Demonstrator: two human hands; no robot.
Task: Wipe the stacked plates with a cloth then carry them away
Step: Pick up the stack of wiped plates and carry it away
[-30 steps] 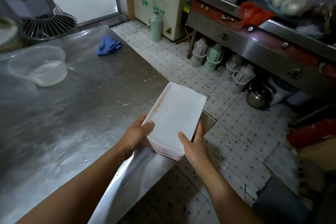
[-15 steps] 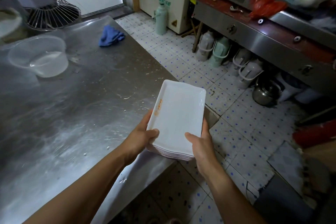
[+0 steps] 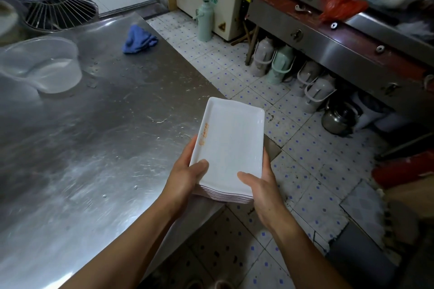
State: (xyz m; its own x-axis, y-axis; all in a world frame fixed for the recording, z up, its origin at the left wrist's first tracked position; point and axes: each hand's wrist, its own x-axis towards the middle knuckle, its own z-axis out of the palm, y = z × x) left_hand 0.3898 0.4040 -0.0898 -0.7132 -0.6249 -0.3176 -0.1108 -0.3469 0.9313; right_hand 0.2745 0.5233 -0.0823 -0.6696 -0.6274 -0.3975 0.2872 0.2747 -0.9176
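Gripping the stack of white rectangular plates [image 3: 229,148] from both long sides, the left hand [image 3: 185,178] and the right hand [image 3: 263,185] are holding it over the near right corner of the steel tabletop [image 3: 94,148], partly out past the edge above the tiled floor [image 3: 305,159]. Each thumb is lying on the top plate's inner face, while the other fingers are curling under the stack and staying hidden, so how they are lying there cannot be told. Whether the stack is resting on the corner or held just clear of it is hard to judge. An orange mark on the top plate's left rim is showing, too small to read. Only the layered near edges are telling of the plates beneath; their number is unclear.

Far on the tabletop, a crumpled blue cloth [image 3: 138,40] is lying well apart from the plates. At the far left a clear plastic tub [image 3: 44,63] is standing, its left side cut off by the frame. Behind it a wire-guarded machine [image 3: 58,12] is only partly showing. On the right, several pale flasks [image 3: 279,63] and a metal kettle [image 3: 338,117] are sitting on the floor under a steel counter [image 3: 328,37], half in shadow. A red plastic bag [image 3: 340,2] is lying on top.
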